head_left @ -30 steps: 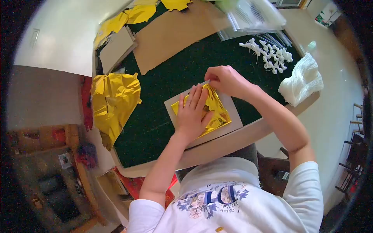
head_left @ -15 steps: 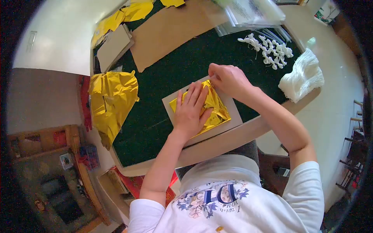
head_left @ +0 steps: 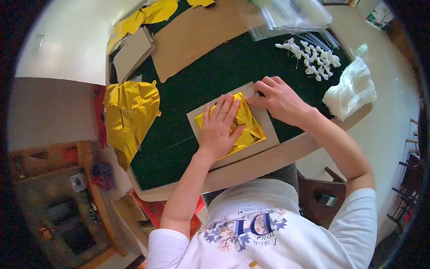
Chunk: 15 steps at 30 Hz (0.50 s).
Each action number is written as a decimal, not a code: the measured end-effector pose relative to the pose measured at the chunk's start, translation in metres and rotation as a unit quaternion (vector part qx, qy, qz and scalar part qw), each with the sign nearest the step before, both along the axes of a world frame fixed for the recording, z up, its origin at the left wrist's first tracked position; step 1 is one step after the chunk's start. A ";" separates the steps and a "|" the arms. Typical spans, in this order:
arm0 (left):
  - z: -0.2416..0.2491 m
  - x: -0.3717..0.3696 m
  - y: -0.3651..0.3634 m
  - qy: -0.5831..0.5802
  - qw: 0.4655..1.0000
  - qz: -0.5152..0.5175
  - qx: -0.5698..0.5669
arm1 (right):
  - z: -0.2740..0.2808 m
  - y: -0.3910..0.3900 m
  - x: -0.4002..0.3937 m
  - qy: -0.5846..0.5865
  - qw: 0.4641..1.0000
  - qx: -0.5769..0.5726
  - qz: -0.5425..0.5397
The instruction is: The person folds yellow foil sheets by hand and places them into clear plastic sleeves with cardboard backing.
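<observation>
A sheet of shiny gold foil lies on a grey-beige board near the table's front edge. My left hand rests flat on the foil, fingers stretched out and thumb apart, covering its left part. Just beyond the foil's upper right edge, my right hand is closed, with thumb and forefinger brought together over the board. What sits between those fingertips, if anything, is too small to make out.
A large crumpled gold sheet hangs over the table's left side. Brown cardboard and stacked boards lie at the back. White knotted cords, clear plastic sleeves and a white thread bundle occupy the right.
My right hand has moved right and slightly toward me, from the foil's top corner to beside its upper right edge. The left hand has stayed flat on the foil.
</observation>
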<state>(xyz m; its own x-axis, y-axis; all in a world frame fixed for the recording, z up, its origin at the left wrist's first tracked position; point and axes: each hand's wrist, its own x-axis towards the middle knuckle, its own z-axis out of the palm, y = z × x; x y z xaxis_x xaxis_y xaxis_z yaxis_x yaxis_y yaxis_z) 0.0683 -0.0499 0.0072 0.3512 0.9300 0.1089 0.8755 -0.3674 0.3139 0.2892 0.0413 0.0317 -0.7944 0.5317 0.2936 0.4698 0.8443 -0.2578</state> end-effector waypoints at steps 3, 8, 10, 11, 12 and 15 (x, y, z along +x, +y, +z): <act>0.000 -0.001 0.000 0.000 1.000 -0.002 0.001 | -0.002 0.003 0.003 0.007 0.999 0.040 0.006; 0.002 -0.001 0.000 0.007 1.000 -0.009 -0.005 | -0.009 0.003 0.001 0.010 0.999 0.047 0.007; 0.001 0.000 0.000 0.014 1.000 -0.009 0.000 | -0.013 0.004 -0.001 0.013 0.999 0.048 0.008; 0.001 0.000 0.000 0.017 1.000 -0.009 0.003 | -0.013 0.004 -0.002 0.015 0.999 0.049 0.008; 0.001 0.000 0.000 0.024 1.000 -0.012 0.008 | -0.013 0.004 -0.001 0.011 0.999 0.032 0.005; 0.001 -0.001 0.000 0.040 0.999 -0.014 0.018 | -0.011 0.002 -0.001 0.000 1.000 0.012 0.001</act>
